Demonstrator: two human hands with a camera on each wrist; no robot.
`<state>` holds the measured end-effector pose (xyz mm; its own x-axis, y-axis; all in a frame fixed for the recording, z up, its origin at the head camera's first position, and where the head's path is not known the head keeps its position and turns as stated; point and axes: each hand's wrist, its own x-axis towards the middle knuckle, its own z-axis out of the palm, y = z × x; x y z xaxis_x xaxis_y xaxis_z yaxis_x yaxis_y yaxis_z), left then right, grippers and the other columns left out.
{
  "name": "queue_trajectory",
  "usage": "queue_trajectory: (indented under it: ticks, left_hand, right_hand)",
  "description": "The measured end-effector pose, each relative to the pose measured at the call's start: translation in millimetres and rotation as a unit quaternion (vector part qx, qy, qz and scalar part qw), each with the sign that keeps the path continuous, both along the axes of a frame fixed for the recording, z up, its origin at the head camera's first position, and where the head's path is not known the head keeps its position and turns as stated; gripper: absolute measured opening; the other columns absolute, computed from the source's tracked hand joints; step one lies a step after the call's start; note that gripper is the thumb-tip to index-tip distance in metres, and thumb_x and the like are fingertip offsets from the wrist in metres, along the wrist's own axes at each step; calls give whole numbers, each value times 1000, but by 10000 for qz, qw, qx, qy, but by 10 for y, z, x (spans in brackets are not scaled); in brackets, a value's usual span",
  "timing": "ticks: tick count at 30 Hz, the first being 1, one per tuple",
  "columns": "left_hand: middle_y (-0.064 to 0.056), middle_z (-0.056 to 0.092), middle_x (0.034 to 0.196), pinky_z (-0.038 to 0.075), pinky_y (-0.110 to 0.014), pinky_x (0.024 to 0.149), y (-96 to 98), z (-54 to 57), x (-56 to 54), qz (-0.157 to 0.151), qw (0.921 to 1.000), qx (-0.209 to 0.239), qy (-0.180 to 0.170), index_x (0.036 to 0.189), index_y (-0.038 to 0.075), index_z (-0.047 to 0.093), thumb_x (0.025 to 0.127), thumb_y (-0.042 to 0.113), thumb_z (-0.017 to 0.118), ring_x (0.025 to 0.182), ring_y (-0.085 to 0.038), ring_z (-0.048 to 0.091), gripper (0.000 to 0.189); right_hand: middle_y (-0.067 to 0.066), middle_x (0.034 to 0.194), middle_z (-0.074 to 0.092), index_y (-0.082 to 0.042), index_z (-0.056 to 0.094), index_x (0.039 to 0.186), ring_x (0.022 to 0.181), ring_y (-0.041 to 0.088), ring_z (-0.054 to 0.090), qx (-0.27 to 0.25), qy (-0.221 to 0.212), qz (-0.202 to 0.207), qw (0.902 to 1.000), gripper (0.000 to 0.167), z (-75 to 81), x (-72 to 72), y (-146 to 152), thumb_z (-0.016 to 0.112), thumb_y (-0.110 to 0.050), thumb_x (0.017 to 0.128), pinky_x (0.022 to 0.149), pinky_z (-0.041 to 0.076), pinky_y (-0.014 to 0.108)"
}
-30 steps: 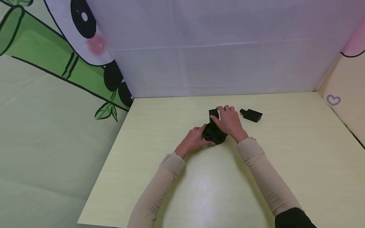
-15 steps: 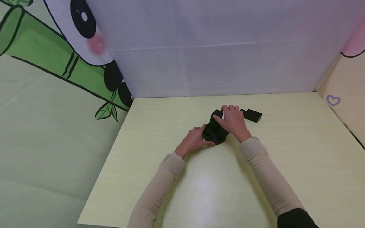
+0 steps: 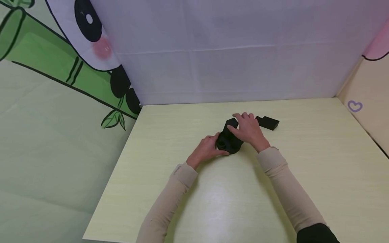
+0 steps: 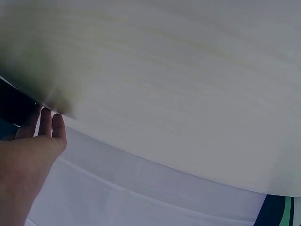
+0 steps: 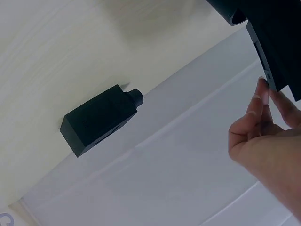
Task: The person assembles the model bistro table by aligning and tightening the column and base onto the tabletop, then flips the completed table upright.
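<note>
A round black base (image 3: 230, 144) with a round recess in its face sits on the table. My left hand (image 3: 206, 148) grips it from the left, thumb along the near side and fingers on the far side. From the base's far side rises a black rectangular block (image 3: 230, 125), leaning right. My right hand (image 3: 247, 130) pinches this block between thumb and fingers. In the right wrist view its edge meets my right fingertips (image 5: 263, 84), and a hollow black tube end (image 5: 237, 18) shows beside it. The left wrist view catches only a dark corner of the base beyond my fingers.
A second black block (image 3: 268, 123) with a short round peg lies on the table (image 3: 170, 135) just right of my right hand; the right wrist view shows its peg (image 5: 136, 97) clearly. A pale fabric wall (image 3: 228, 67) stands behind the table.
The block on the base has tilted from upright towards the right, and my right hand has shifted slightly right with it. My left hand and the loose block have stayed put.
</note>
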<state>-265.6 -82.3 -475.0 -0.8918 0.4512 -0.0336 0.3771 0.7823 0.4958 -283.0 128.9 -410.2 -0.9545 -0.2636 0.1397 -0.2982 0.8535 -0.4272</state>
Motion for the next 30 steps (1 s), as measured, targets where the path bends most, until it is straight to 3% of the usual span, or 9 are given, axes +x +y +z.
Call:
queue_trajectory:
  ticks: [3, 10, 30]
  left_hand:
    - [-13, 59, 142, 43, -44, 109, -1, 0, 9, -4, 10000, 24, 3, 158, 7, 40, 87, 55, 80, 131, -30, 52, 94]
    - [-14, 60, 139, 45, -44, 107, 1, -11, 7, -38, 10000, 66, 25, 157, 7, 40, 88, 55, 80, 128, -29, 54, 93]
    - [-11, 62, 135, 45, -44, 105, -7, -23, -6, -33, 9999, 147, 49, 155, 10, 42, 87, 54, 81, 127, -28, 53, 90]
  right_hand:
    - [29, 126, 55, 2, 55, 142, 118, 48, 46, 56, -19, 124, 9999, 58, -11, -2, 8, 62, -40, 103, 100, 37, 64]
    - [29, 126, 57, 4, 58, 134, 122, 49, 47, 70, -65, -100, 9999, 62, -16, -1, 12, 64, -47, 100, 102, 38, 62]
    - [23, 110, 60, 2, 67, 106, 108, 44, 52, 193, 209, -238, 9993, 53, 23, 67, -8, 66, -50, 97, 93, 42, 59]
